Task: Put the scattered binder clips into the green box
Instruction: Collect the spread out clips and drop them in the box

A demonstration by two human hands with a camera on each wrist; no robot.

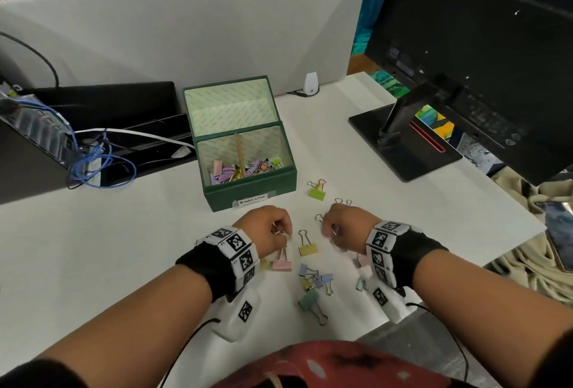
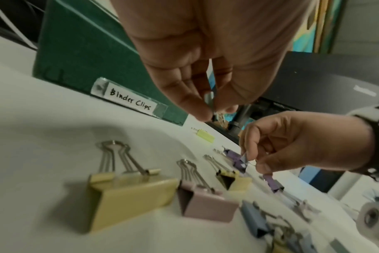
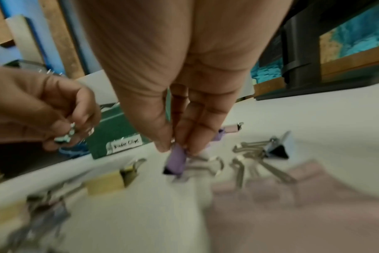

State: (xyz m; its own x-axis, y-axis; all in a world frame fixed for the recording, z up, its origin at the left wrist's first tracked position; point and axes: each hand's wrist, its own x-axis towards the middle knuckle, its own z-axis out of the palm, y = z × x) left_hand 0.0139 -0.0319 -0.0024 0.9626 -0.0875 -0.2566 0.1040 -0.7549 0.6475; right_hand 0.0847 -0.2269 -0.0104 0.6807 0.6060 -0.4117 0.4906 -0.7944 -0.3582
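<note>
The green box (image 1: 248,193) stands open mid-table, labelled "Binder Clips", with several pastel clips inside. My left hand (image 1: 282,232) hovers just in front of it and pinches a small pale teal clip (image 2: 209,99) between thumb and fingertips (image 2: 202,114). My right hand (image 1: 330,230) is close to its right and pinches a small purple clip (image 3: 176,159) just above the table. Loose clips lie around both hands: a yellow one (image 1: 308,249), a pink one (image 1: 281,265), a lime one (image 1: 317,192), a blue cluster (image 1: 313,279) and a teal one (image 1: 310,300).
A monitor stand (image 1: 403,142) sits at the right rear. Black trays with blue cables (image 1: 99,164) fill the left side. A grey divider panel (image 1: 186,30) closes the back. The table edge (image 1: 511,248) falls off at the right, with a phone (image 1: 558,232) beyond it.
</note>
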